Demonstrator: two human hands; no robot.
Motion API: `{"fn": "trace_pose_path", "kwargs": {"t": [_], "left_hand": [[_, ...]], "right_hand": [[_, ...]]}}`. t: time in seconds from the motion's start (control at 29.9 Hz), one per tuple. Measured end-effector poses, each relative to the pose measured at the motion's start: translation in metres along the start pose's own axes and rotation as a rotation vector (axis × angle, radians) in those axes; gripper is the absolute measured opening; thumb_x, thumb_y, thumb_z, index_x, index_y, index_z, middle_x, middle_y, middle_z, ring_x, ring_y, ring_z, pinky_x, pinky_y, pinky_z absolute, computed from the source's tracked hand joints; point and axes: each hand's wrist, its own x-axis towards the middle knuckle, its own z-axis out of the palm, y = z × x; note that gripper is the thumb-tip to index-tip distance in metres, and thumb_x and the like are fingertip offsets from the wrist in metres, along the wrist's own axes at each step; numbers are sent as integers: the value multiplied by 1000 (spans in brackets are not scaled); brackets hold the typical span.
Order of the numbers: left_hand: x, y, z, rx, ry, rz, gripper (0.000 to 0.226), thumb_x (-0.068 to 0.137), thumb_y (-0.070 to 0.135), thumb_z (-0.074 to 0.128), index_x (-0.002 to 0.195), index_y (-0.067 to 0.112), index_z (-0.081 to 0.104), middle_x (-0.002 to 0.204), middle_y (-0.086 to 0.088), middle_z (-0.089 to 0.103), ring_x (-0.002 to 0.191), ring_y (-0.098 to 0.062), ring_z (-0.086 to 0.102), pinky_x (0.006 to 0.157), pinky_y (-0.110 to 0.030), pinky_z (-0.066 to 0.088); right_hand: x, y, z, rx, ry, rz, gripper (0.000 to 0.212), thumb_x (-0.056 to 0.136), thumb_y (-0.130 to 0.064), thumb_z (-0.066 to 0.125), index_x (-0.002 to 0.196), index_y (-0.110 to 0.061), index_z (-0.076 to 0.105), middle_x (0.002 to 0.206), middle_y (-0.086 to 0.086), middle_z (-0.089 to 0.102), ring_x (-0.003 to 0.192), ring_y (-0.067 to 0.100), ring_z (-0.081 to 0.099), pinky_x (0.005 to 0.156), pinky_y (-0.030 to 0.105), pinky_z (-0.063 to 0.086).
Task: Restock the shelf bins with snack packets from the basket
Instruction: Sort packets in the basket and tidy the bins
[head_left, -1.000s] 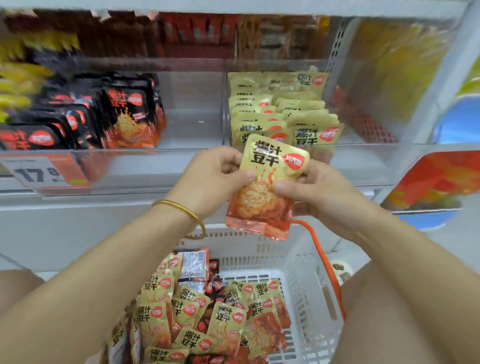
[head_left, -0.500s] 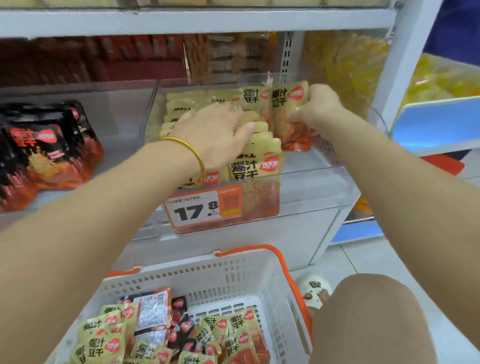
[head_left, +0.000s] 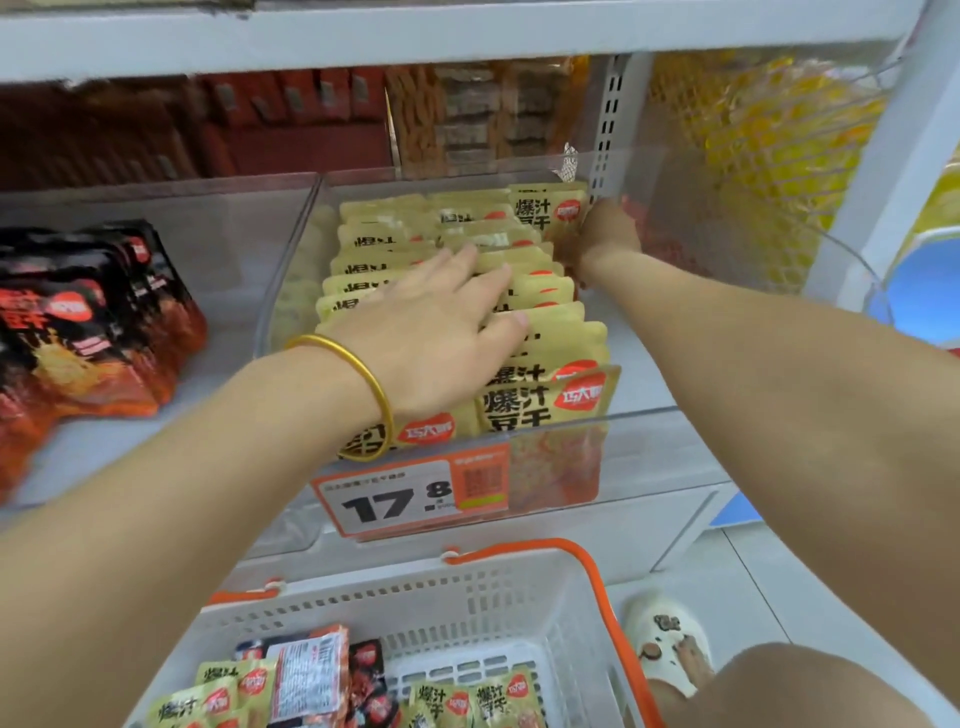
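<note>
1. The right hand (head_left: 605, 236) had its grip clenched on a yellow foil snack packet (head_left: 548, 213), standing upright at the back of the clear plastic shelf bin (head_left: 644, 364).
2. The left hand (head_left: 431, 322), grip released, lay with straight fingers on the row of yellow packets (head_left: 540, 332) in that bin.
3. Below stood a white plastic basket with orange handles (head_left: 519, 592), holding more packets.
</note>
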Motion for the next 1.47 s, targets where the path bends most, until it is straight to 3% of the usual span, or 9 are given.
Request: {"fn": "trace_pose_path", "kwargs": {"t": [0.17, 0.3, 0.4, 0.63, 0.73, 1.0, 1.2, 1.3, 1.47], "left_hand": [[0, -1, 2, -63, 110, 37, 56, 98, 50, 22, 150, 29, 18, 159, 2, 5, 146, -12, 1, 119, -33, 4], [-38, -1, -2, -270, 446, 210, 53, 92, 47, 31, 135, 21, 50, 143, 3, 43, 136, -11, 31, 113, -29, 26], [-99, -9, 9, -369, 628, 377, 34, 93, 32, 40, 112, 17, 64, 118, 8, 61, 115, -6, 49, 99, -19, 34], [-199, -106, 107, -232, -67, -32, 42, 90, 45, 41, 117, 21, 61, 123, 1, 59, 114, -17, 53, 95, -25, 37], [-210, -142, 127, -41, -246, -264, 32, 95, 28, 47, 123, 17, 58, 134, -6, 54, 121, -23, 49, 100, -29, 37], [-208, -170, 146, 141, -264, -388, 35, 95, 21, 43, 130, 22, 50, 132, -5, 51, 121, -27, 46, 96, -38, 42], [-201, -166, 146, 28, -239, -335, 35, 93, 22, 51, 128, 19, 50, 127, -6, 54, 116, -25, 51, 94, -35, 43], [-196, -151, 142, -201, -198, -286, 32, 90, 32, 58, 117, 15, 54, 114, -5, 58, 107, -23, 54, 85, -31, 41], [-186, -120, 117, -669, 65, -265, 19, 85, 20, 68, 75, 22, 52, 72, 7, 53, 70, -14, 52, 63, -26, 41]], "right_hand": [[-22, -7, -30, 41, -117, 6, 51, 83, -21, 73, 122, -3, 45, 120, 18, 58, 108, 33, 62, 90, 43, 52], [-82, -21, -92, -58, 30, -198, 14, 81, -22, 68, 85, -16, 56, 93, 9, 65, 90, 31, 65, 81, 46, 54], [-180, -43, -127, -29, 35, -409, 24, 81, -25, 68, 67, -22, 48, 70, -7, 57, 77, 24, 61, 74, 37, 52], [-323, -65, 20, -351, -758, -637, 7, 91, -25, 57, 89, -19, 57, 87, -1, 60, 81, 22, 61, 56, 28, 42], [-353, -50, 126, -411, -1004, -554, 25, 92, -22, 57, 103, -1, 64, 101, 13, 68, 94, 28, 64, 71, 33, 49], [-422, -30, 261, -164, -947, -383, 39, 94, -36, 53, 120, -6, 51, 119, 12, 57, 109, 28, 54, 71, 31, 36], [-370, -38, 196, 163, -1044, -437, 19, 87, -18, 67, 90, -7, 53, 80, -1, 48, 75, 19, 49, 61, 20, 39], [-348, -46, 140, 356, -1076, -274, 18, 84, -11, 70, 79, -11, 52, 76, 5, 54, 71, 19, 60, 69, 38, 54], [-340, -42, 60, 589, -1076, -39, 19, 86, -10, 66, 103, -11, 59, 83, 1, 70, 70, 7, 67, 55, 18, 50]]}}
